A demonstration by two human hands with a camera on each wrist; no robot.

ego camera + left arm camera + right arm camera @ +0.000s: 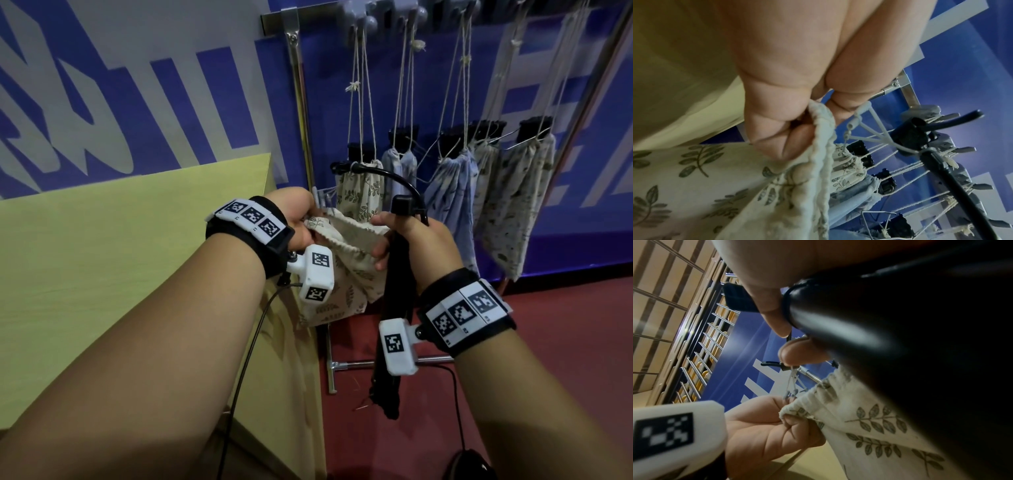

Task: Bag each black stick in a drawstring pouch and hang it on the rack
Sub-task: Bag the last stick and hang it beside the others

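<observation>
Bagging step underway, stick not yet inside. Left hand (301, 219) pinches the near-left rim of a cream drawstring cloth pouch w/ green leaf print (342, 270), fingers curled tight on the gathered hem; wrist view confirms the pinch at the cord channel. Right hand (407, 240) is wrapped round a long black stick w/ dangling black strap (394, 308), while its fingertips also catch the pouch's opposite rim, so the mouth is stretched open betw both hands. Stick hangs down outside the pouch on its right side, top end poking above the right hand, lower end and strap trailing toward the red floor (548, 342).

Pouch is held in mid-air just off the edge of the yellow-green tabletop (137, 257), in front of the metal rack w/ grey hooks (376, 19). Several filled pouches already hang there by cords, black tops sticking out.

Next move, my read: lift stick, aim one end into the open mouth, drop it in w/o losing the rim. Then cinch the cord, loop onto a free hook. Soft cloth may collapse shut; strap could snag on the hem.
</observation>
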